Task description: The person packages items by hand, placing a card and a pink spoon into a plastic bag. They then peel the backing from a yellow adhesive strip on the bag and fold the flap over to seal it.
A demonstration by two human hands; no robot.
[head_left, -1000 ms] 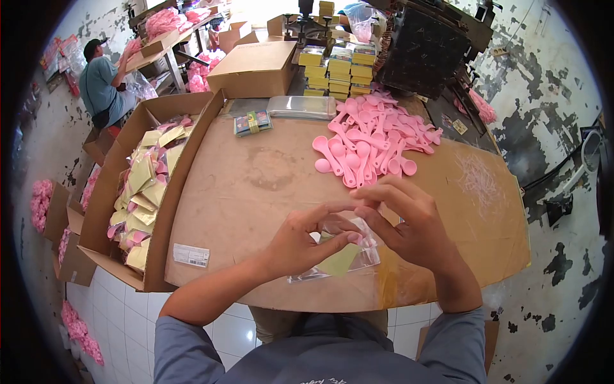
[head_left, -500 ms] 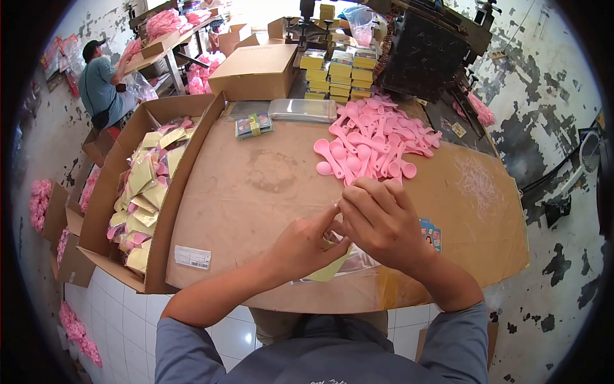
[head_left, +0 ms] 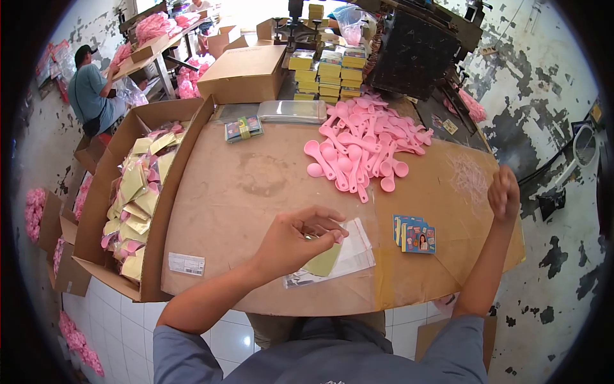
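Observation:
My left hand [head_left: 302, 235] is over the front middle of the table, its fingers curled in a pinch around a small packet. A pale yellow card [head_left: 325, 262] in the packet shows below the fingers; the rest is covered by the hand. Clear plastic bags [head_left: 359, 249] lie flat under it. My right hand [head_left: 504, 194] is raised at the table's right, fingers closed, beside a tangle of thin clear strips [head_left: 470, 178]. Whatever it pinches is too small to make out. Blue printed cards [head_left: 416, 235] lie between the hands. Beyond them is a heap of pink measuring spoons [head_left: 364, 144].
At left stands a carton [head_left: 169, 211] full of packets with yellow cards and pink spoons. A banded card bundle [head_left: 244, 129], a stack of clear bags [head_left: 293, 111], a closed box [head_left: 243, 72] and yellow card stacks [head_left: 329, 73] line the back. A person [head_left: 93, 96] sits far left.
My right hand has left my left hand and swung right to the clear strips, uncovering the blue cards. My left hand stays with the packet, and the view has shifted slightly.

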